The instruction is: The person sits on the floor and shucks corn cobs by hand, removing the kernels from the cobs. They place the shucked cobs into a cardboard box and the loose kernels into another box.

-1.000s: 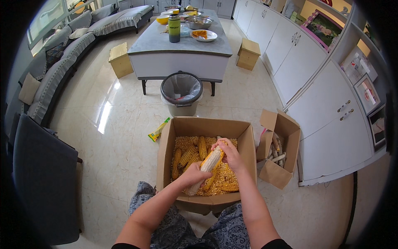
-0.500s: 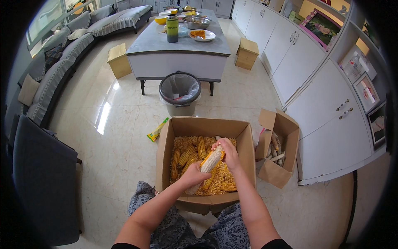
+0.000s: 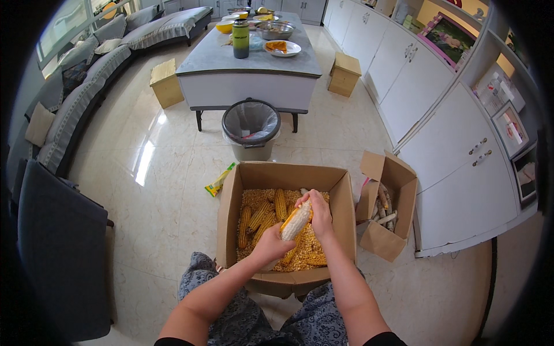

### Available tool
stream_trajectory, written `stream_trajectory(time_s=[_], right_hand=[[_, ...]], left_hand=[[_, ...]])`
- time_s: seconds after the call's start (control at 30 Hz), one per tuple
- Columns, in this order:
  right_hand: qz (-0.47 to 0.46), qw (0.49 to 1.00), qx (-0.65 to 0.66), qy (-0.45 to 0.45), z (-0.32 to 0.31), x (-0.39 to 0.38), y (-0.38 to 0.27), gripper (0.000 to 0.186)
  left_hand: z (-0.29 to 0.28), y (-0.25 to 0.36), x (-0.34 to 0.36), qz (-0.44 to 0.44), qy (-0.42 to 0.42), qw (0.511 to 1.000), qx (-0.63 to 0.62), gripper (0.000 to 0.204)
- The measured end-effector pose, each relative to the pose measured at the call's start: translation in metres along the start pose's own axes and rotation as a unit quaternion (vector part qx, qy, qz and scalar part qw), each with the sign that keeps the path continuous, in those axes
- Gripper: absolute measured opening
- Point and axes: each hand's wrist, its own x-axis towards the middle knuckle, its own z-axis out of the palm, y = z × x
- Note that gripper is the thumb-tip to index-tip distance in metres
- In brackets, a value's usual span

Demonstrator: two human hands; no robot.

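Left hand (image 3: 272, 246), just below and left of the corn cob (image 3: 296, 222): curled round its lower end. Right hand (image 3: 321, 216), along the upper right of the same cob: closed over its upper end. Position of cob: between both hands, slightly right of and below frame centre, tilted with top toward upper right, above loose kernels (image 3: 314, 249) in a large cardboard box (image 3: 343, 228). Largely pale and stripped on the side facing the camera, yellow along the edges. Hidden: lower tip, behind left hand and wrist; some right-hand fingertips, behind the cob. Exact thumb pressure: not possible to tell. Cut off: both sleeves (image 3: 378, 339), at lower edge. Hard to make out: shaded cobs in a smaller box (image 3: 384, 242), right of frame.
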Motion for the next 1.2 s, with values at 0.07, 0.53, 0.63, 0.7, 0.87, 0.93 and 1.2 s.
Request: stream_trajectory(time_s=[0.07, 0.53, 0.63, 0.7, 0.87, 0.93, 1.2], right_hand=[[-0.01, 1.0, -0.011, 0.004, 0.001, 0.001, -0.001, 0.029], [0.02, 0.998, -0.05, 0.01, 0.007, 0.001, 0.0, 0.021], [-0.026, 0.998, -0.048, 0.009, 0.004, 0.001, 0.004, 0.021], [-0.053, 0.997, -0.053, -0.001, -0.001, 0.002, 0.014, 0.021], [0.119, 0.983, 0.126, -0.054, 0.006, -0.001, -0.025, 0.02], [0.164, 0.977, 0.108, -0.081, -0.004, 0.0, -0.027, 0.019], [0.127, 0.987, 0.083, -0.048, -0.003, -0.003, -0.006, 0.018]], left_hand=[[0.001, 0.0, -0.001, 0.008, 0.015, 1.0, -0.002, 0.035], [0.002, -0.019, 0.004, 0.106, 0.13, 0.965, 0.199, 0.039], [-0.001, -0.012, 0.005, 0.079, 0.083, 0.98, 0.16, 0.04], [-0.003, -0.007, 0.004, 0.039, 0.034, 0.996, 0.072, 0.039], [-0.018, 0.003, 0.005, -0.105, -0.106, 0.978, -0.144, 0.034], [-0.019, 0.002, 0.006, -0.126, -0.136, 0.966, -0.178, 0.034], [-0.015, 0.004, 0.004, -0.127, -0.105, 0.978, -0.126, 0.024]])
